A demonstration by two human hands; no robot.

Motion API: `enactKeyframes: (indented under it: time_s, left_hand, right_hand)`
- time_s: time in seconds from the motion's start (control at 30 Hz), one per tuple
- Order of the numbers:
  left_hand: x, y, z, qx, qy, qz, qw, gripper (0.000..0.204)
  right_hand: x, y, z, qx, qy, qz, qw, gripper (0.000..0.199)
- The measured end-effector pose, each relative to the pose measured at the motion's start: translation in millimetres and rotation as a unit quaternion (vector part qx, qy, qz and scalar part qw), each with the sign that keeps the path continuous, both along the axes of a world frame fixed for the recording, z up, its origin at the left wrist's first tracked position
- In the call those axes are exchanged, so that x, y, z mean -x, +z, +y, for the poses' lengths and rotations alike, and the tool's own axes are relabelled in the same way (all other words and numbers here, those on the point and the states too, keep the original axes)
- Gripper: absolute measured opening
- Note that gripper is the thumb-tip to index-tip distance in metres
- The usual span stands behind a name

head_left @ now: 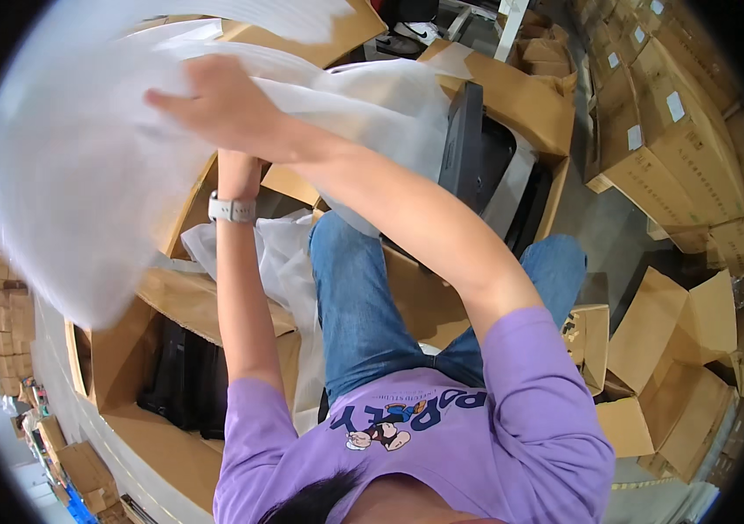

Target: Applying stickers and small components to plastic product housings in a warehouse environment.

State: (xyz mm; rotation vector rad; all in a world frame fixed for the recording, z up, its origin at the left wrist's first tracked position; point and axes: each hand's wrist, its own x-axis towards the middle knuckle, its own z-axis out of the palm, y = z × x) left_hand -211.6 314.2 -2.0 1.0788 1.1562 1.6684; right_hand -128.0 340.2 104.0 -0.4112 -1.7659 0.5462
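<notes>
A large sheet of thin white packing foam (pixel 75 183) spreads across the upper left, blurred by motion. My right arm reaches across to the left, and my right hand (pixel 228 100) is closed on the foam sheet. My left hand (pixel 241 170), with a pale watch strap at the wrist, is directly below it; its fingers are hidden behind my right hand. Beyond my knees, a dark grey and black plastic unit (pixel 468 148) stands in an open cardboard box (pixel 555 196), partly covered by the foam.
At lower left, an open carton (pixel 171 450) holds black plastic parts (pixel 184 380). More white foam (pixel 289 262) hangs beside my left leg. Stacked cartons (pixel 669 131) line the right side, with an open empty carton (pixel 682 393) below them. More boxes (pixel 83 472) stand far left.
</notes>
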Motion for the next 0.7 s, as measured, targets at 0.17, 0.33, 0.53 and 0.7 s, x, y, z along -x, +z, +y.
enactKeyframes:
  time_s: [0.17, 0.33, 0.53, 0.7]
  left_hand:
    - [55.3, 60.2, -15.0, -0.062, 0.138, 0.186, 0.971, 0.029]
    - [78.0, 180.6, -79.5, -0.02, 0.316, 0.106, 0.942, 0.031]
    - [157.9, 59.7, -43.1, 0.061, 0.268, 0.802, 0.53, 0.026]
    - [122.5, -164.4, -40.8, 0.365, -0.041, 0.854, 0.368, 0.026]
  right_hand:
    - [-25.3, 23.7, 1.4, 0.125, 0.181, 0.067, 0.973, 0.053]
    - [-75.2, -71.0, 52.6, -0.109, 0.033, -0.094, 0.989, 0.103]
    - [-25.4, -206.2, -106.4, 0.251, 0.406, -0.358, 0.802, 0.06]
    - [-97.5, -206.0, -158.3, 0.094, 0.297, -0.478, 0.821, 0.038]
